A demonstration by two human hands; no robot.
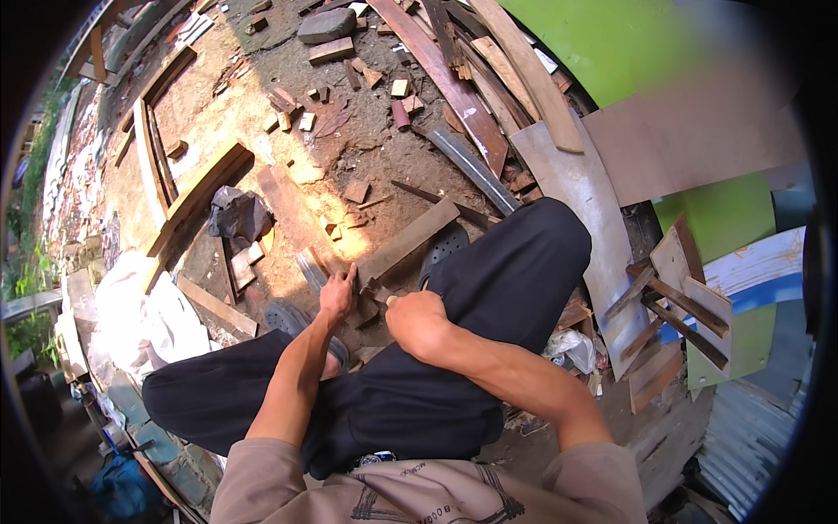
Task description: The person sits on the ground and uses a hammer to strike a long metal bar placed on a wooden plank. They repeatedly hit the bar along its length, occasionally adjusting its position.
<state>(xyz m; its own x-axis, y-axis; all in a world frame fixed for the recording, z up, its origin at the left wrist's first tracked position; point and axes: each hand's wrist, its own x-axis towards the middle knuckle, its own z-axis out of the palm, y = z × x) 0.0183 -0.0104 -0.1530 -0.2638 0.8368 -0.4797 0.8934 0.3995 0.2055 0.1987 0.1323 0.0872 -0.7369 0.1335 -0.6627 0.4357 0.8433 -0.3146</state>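
Note:
A short wooden plank (408, 237) lies at a slant on the ground between my feet, its near end close to both hands. My left hand (338, 295) is closed at that near end, with its fingers curled against the wood. Just to the right, my right hand (417, 321) forms a fist around something mostly hidden by the fingers. A small brown piece (374, 290) shows between the two hands; I cannot tell whether it is wood or part of a tool. A metal-grey strip (312, 269) lies beside my left hand.
Dark clogs (288, 316) are on my feet. Scattered wood offcuts (356, 190) and a grey stone (326, 26) lie ahead. Long boards (463, 96) and sheet panels (585, 201) lie right. A nailed wooden piece (681, 306) rests there. A dark crumpled bag (237, 215) and white sacking (144, 306) lie left.

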